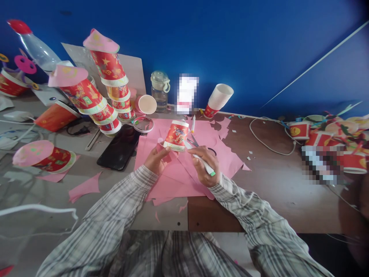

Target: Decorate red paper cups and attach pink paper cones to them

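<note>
My left hand (158,158) grips a red printed paper cup (176,134) by its lower left side, with the cup's rim facing down. In my right hand (206,164) is a white marker (205,163) with a green end, its other end pointing at the cup's lower right edge. Whether the tip touches the cup I cannot tell. Beneath both hands lie pink paper sheets (152,184). Scissors (195,142) rest partly hidden behind the cup and right hand. A second white marker (193,124) lies just beyond the cup.
At left stand two towers of red cups (83,96) topped with pink paper. A black phone (117,148) lies nearby. Behind are a water bottle (159,90) and a cup stack (219,100). Decorated cups (323,138) and a cable (266,147) are at right.
</note>
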Tool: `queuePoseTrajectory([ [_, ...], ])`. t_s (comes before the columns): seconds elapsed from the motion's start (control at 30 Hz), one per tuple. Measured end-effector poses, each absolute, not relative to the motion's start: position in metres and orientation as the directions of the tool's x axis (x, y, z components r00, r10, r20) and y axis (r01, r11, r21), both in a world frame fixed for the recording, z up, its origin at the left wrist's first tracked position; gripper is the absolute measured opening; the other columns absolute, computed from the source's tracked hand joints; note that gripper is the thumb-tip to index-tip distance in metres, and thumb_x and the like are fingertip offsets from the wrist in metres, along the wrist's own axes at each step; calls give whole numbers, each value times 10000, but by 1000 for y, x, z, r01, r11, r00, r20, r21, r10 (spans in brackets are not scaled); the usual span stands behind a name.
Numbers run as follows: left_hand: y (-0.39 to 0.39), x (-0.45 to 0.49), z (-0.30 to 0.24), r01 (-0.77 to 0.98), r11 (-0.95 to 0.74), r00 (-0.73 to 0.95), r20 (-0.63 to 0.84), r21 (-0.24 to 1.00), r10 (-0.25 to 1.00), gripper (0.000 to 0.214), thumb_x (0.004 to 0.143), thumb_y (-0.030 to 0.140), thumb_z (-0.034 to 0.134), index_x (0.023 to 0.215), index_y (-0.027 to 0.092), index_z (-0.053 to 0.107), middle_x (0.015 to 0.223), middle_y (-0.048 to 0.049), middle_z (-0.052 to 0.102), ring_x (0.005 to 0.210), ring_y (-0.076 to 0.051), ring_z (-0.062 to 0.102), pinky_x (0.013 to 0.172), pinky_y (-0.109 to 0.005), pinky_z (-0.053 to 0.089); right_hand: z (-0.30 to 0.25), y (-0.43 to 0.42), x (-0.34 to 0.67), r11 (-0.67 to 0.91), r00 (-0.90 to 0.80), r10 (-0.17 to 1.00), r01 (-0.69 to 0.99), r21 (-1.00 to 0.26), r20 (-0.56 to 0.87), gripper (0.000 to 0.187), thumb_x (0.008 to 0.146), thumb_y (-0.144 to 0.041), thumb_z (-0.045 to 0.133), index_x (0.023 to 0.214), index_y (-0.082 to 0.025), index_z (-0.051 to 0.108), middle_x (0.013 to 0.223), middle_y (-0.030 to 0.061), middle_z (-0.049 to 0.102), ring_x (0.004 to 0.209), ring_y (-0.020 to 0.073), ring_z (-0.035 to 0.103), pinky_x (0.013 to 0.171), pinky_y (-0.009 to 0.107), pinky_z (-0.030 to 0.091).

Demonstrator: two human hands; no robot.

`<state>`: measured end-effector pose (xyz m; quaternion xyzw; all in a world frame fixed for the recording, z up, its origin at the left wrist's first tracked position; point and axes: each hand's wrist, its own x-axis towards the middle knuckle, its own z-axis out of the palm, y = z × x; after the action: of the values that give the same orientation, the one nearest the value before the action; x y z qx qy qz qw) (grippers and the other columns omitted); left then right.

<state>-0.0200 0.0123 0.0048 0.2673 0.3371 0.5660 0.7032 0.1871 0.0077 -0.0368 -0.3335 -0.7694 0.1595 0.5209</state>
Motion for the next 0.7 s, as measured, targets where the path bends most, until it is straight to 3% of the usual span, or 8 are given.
queuePoseTrajectory([
  [0.33,12,-21,3,-623,219,141,-167,751,976,427,576,328,710,916,120,558,822,-81,618,751,-208,581,704,-371,452,-37,8,186,739,-206,663,332,-586,720,391,1180,-579,731,1094,-264,945,774,29,774,674,239,707,700,416,620],
  [0.47,12,-20,4,-634,231,151,-175,738,973,451,557,341,717,913,111,565,827,-91,619,745,-213,580,695,-375,455,-36,8,186,753,-175,641,330,-569,747,320,1190,-491,734,1181,-260,955,793,23,784,657,228,691,690,406,611],
  [0.6,12,-20,6,-635,241,147,-191,734,970,438,545,334,723,888,100,583,853,-100,623,789,-230,582,694,-369,461,-35,7,185,806,-244,580,310,-504,777,316,1182,-484,728,1126,-261,945,795,37,807,658,235,712,658,403,590],
  [0.7,12,-20,5,-632,230,147,-177,740,973,419,560,340,713,879,99,585,848,-103,625,763,-225,586,681,-369,461,-35,7,185,780,-220,610,338,-527,761,321,1188,-495,728,1130,-261,941,802,39,814,676,238,734,652,401,586],
])
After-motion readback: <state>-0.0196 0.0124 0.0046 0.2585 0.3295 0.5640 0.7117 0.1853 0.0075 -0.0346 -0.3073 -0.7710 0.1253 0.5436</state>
